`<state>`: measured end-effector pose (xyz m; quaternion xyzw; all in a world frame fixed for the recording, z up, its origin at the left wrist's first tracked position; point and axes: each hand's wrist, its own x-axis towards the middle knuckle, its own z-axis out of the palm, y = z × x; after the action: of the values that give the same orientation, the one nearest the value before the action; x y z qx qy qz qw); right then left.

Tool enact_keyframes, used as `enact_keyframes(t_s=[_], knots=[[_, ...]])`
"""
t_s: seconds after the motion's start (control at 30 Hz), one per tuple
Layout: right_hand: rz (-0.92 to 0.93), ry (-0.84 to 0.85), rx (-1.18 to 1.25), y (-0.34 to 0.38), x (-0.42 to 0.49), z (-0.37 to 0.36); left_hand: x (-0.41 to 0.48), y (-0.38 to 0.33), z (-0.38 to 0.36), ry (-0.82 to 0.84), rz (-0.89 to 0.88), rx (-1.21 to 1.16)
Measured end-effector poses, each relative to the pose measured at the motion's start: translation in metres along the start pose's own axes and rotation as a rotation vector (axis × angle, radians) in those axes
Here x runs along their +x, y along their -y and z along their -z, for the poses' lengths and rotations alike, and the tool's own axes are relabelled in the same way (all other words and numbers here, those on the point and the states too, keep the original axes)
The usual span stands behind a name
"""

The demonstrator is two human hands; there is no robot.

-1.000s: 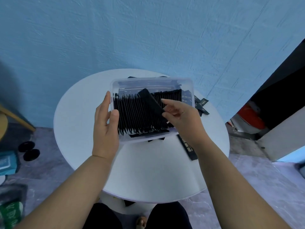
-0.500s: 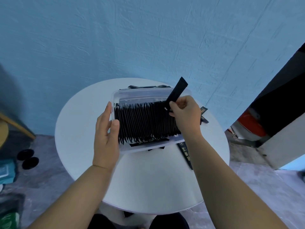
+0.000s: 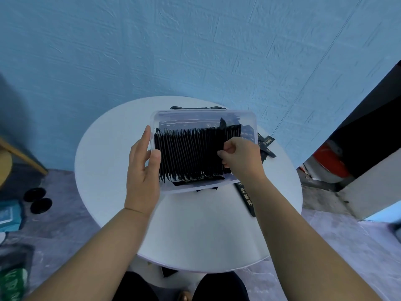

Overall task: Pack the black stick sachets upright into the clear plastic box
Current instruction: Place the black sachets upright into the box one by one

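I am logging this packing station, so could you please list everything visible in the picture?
round white table: one, white, centre of view.
clear plastic box: one, transparent, at the table's far half.
upright black stick sachets: dense row, too many to count, black, inside the box.
raised black stick sachet: one, black, poking above the row's right part.
loose black stick sachets: several, black, on the table beside and behind the box.
black round discs: two, black, floor at left.
red object: one, red, floor at right, blurred.
textured blue wall: one, blue, behind the table.
left hand: one, grips the box's left end.
right hand: one, pinches the raised sachet.
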<state>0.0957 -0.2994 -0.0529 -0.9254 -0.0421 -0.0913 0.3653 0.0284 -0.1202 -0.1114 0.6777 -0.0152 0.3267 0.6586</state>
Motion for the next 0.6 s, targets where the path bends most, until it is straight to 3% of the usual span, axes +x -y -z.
enact_keyframes(t_s=[0.2,0.37,0.6], knots=[[-0.080,0.183,-0.096,0.0040,0.0037,0.0062,-0.0008,-0.0005,-0.0003,0.005,-0.008,-0.003],[-0.066,0.089,0.101,0.0043,0.0049,0.0094,0.0000,0.0008,-0.0002,0.012,-0.021,0.007],[-0.112,0.091,0.212,0.0015,0.0086,0.0044,-0.0006,0.0045,-0.0002,0.016,-0.060,0.032]])
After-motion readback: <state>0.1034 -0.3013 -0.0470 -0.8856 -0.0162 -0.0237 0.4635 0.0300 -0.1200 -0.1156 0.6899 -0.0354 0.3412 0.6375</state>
